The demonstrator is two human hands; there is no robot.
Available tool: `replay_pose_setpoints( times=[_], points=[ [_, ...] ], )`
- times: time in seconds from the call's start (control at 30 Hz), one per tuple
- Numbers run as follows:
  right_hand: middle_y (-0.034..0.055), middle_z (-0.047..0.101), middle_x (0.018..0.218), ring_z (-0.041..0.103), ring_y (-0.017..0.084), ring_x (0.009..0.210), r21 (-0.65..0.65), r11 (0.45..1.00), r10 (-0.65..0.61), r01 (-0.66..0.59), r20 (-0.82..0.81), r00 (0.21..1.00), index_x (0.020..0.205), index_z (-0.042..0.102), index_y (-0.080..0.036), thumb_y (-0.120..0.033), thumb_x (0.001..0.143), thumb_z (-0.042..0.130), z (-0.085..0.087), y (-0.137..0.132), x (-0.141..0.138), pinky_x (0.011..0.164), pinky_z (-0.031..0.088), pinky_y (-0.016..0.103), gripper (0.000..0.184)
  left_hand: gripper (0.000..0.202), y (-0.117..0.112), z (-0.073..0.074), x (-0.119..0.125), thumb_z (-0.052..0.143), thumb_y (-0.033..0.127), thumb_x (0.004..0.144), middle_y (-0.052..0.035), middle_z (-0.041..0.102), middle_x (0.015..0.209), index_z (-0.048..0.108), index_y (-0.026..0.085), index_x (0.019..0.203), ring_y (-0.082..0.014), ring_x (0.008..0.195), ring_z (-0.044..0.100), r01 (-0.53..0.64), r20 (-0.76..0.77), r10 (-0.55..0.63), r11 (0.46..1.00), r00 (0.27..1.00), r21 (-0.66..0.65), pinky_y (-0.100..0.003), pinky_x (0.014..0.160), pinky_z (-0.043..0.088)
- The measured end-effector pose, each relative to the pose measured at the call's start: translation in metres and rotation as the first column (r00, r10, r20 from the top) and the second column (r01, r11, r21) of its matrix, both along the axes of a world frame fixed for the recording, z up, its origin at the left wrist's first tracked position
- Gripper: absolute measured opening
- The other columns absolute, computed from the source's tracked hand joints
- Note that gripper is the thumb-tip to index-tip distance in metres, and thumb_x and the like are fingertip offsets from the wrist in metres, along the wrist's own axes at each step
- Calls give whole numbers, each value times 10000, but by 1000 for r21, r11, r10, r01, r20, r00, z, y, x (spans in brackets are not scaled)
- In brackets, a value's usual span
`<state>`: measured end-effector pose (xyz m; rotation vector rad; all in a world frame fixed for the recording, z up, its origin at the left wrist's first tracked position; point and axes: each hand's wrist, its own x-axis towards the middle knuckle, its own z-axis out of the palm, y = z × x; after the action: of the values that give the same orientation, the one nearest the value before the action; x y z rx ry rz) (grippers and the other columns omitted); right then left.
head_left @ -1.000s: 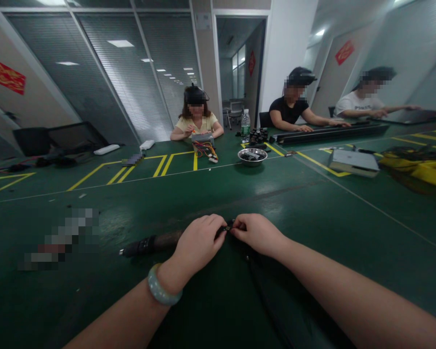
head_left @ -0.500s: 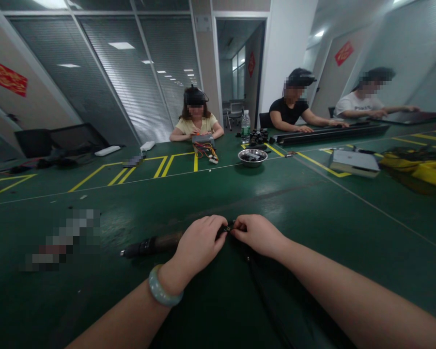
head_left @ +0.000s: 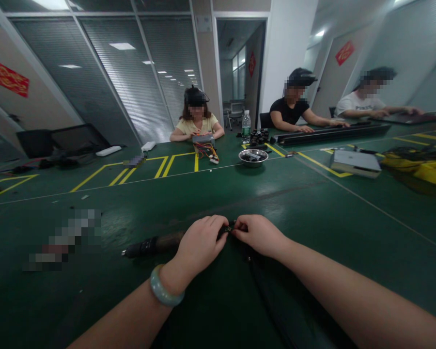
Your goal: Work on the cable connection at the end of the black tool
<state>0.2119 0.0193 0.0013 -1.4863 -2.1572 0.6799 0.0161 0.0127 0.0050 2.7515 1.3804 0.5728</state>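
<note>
An electric screwdriver (head_left: 167, 241) with a dark, translucent body lies on the green table, its metal tip pointing left. My left hand (head_left: 202, 242) is closed around its rear end, hiding much of it. Close by on the right, my right hand (head_left: 259, 234) pinches at that end with thumb and forefinger. Between the fingertips shows a small dark part with a greenish spot, too small to name. A black cable (head_left: 261, 291) runs from under my right hand toward the near edge.
A metal bowl (head_left: 253, 163) of small dark parts stands ahead, with a water bottle (head_left: 246, 127) behind it. Across the table, a person (head_left: 196, 123) handles a grey box with coloured wires (head_left: 204, 141). Two people sit at the right. A silvery box (head_left: 355, 163) lies at right.
Both hands keep the same grip at the screwdriver's rear end. The whole view has shifted very slightly; nothing else visibly differs.
</note>
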Motion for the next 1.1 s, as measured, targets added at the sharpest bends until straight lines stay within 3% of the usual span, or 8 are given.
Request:
replay_pose_setpoints(
  times=[1.1],
  points=[
    [5,695,796,614,147,717,-28,1000,0,1,33,999,853,689,-208,-333,855,597,4,-1,-1,591,372,231,155,196,-1,1,0,560,230,876,-43,624,1004,540,213,1069,-211,914,594,7,-12,-7,1000,1000,18,-367,817,467]
  ],
)
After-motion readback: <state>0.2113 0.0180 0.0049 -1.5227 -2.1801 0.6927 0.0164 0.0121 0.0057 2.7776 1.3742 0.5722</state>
